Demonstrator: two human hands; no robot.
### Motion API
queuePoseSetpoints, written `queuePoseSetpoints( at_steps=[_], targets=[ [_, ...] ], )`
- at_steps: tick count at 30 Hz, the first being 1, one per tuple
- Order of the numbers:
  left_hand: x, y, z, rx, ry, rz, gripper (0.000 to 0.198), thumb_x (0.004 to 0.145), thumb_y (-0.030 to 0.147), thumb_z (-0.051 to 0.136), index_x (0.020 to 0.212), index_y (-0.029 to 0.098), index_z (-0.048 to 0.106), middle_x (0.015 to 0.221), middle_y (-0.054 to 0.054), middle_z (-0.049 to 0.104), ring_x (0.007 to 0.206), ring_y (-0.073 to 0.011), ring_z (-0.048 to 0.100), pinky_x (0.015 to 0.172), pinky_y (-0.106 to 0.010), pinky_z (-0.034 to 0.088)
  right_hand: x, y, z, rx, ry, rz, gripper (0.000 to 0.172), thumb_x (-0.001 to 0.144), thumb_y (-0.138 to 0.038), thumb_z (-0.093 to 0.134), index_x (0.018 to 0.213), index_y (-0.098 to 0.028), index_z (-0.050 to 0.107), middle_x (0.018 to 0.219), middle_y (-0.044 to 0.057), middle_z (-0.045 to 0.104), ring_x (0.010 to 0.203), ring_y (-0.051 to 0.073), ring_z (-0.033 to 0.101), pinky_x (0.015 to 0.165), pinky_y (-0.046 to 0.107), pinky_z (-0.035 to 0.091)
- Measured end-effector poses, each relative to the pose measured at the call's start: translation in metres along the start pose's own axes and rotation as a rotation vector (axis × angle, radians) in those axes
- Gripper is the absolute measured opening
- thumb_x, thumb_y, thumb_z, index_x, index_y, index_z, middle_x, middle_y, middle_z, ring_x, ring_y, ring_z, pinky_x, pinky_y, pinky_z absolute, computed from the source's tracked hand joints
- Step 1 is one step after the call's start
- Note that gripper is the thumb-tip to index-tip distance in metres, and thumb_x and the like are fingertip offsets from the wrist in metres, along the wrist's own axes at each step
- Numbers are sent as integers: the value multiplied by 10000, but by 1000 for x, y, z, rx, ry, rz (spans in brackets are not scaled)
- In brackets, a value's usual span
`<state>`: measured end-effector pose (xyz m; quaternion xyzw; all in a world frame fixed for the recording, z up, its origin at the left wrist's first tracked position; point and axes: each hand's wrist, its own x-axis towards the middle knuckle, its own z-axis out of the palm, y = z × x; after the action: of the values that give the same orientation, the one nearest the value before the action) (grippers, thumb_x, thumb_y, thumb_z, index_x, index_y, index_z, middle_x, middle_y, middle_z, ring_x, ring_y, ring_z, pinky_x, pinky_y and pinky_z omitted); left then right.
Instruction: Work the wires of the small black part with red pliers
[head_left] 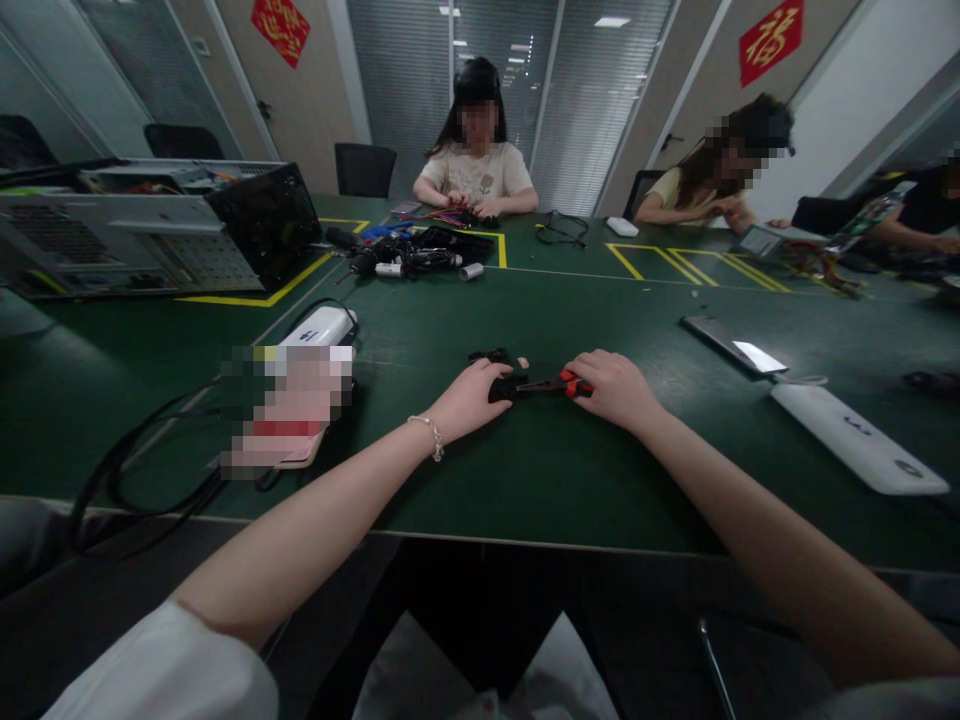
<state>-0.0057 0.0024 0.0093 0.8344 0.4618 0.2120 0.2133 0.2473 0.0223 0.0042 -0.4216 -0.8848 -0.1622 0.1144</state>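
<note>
My left hand (476,398) is closed on a small black part (508,388), holding it down near the green tabletop. What kind of part it is, I cannot make out. My right hand (613,388) grips the red handles of a pair of pliers (547,385). The pliers' jaws point left and reach the black part between my hands. Just beyond my left fingers lies another small dark piece (489,355). Beside it is a small pale scrap (523,363). My palms and fingers hide part of the handles and of the black part.
A white power bank (855,435) and a phone (735,345) lie at right. On the left are another white power bank (319,328), black cables (112,480) and an open computer case (127,240). A tangle of parts (405,250) lies ahead; several people sit around the table.
</note>
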Motion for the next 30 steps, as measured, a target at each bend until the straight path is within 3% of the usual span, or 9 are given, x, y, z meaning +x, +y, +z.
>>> queuePoseSetpoints(
  at_steps=[11, 30],
  targets=[
    [1, -4, 5, -4, 34, 60, 377, 765, 245, 598, 1128, 154, 550, 1131, -84, 524, 1025, -210, 519, 916, -344, 429, -1, -1, -4, -16, 39, -14, 381, 789, -494, 463, 890, -160, 617, 888, 101, 636, 774, 210, 529, 623, 321, 362],
    [0, 1, 5, 10, 39, 46, 355, 789, 228, 574, 1133, 146, 551, 1122, -89, 521, 1022, -213, 518, 903, -351, 437, -1, -3, -1, 15, 3, 17, 327, 770, -455, 503, 867, -163, 614, 874, 83, 639, 767, 199, 529, 600, 306, 353]
  ],
)
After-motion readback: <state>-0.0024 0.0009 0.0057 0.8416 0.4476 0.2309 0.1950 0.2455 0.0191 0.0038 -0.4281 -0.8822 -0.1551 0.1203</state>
